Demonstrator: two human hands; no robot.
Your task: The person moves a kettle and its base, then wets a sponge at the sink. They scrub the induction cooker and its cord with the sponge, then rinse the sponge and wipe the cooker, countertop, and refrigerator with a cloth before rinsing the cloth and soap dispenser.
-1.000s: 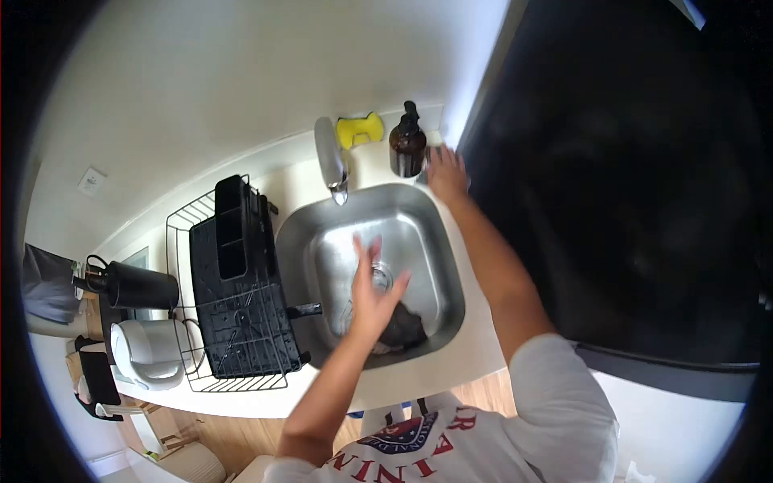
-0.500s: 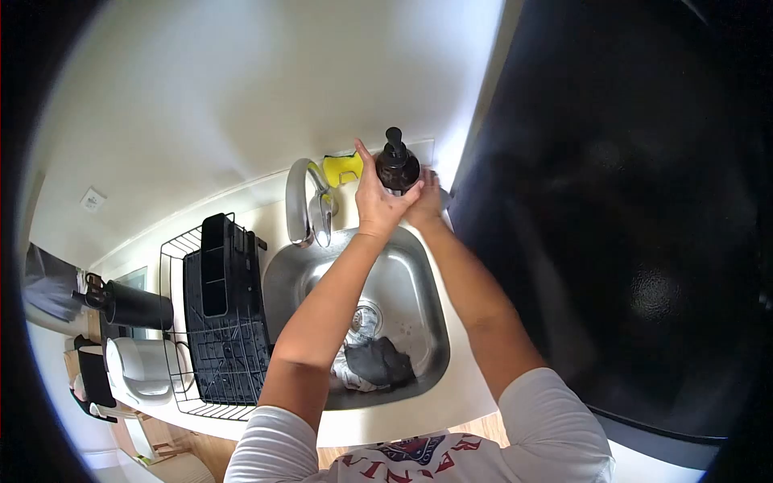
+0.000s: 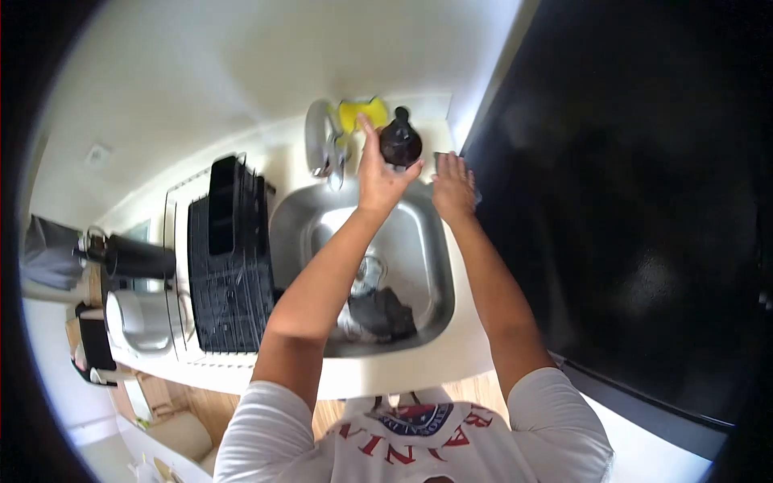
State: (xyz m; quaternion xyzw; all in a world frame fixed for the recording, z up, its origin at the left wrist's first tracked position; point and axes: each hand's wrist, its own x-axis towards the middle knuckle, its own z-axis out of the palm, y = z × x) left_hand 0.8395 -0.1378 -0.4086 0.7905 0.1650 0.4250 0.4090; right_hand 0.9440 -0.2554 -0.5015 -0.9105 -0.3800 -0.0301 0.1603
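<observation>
My left hand point(image 3: 383, 179) grips a dark brown pump bottle point(image 3: 400, 146) with a black pump top, raised over the counter behind the sink. Its fingers wrap the bottle from the left, thumb at the front. To the right, my right hand point(image 3: 455, 190) lies flat on the counter strip beside the black panel, fingers stretched forward. Small grey edges of what may be a cloth point(image 3: 439, 161) show around that hand; most of it is hidden under the palm. Near the left hand, a yellow sponge point(image 3: 364, 113) sits against the wall by the chrome faucet point(image 3: 322, 141).
A steel sink point(image 3: 431, 241) lies below my forearms, with a dark grey cloth point(image 3: 382, 314) near the drain. On the left stand a black dish rack point(image 3: 231, 298), a black bottle point(image 3: 141, 258) and a white appliance point(image 3: 145, 322). A tall black panel point(image 3: 644, 201) borders the right side.
My right hand has moved right, away from the bottle, and lies flatter on the counter. The left hand still holds the bottle. The whole view has shifted, with the sink now higher.
</observation>
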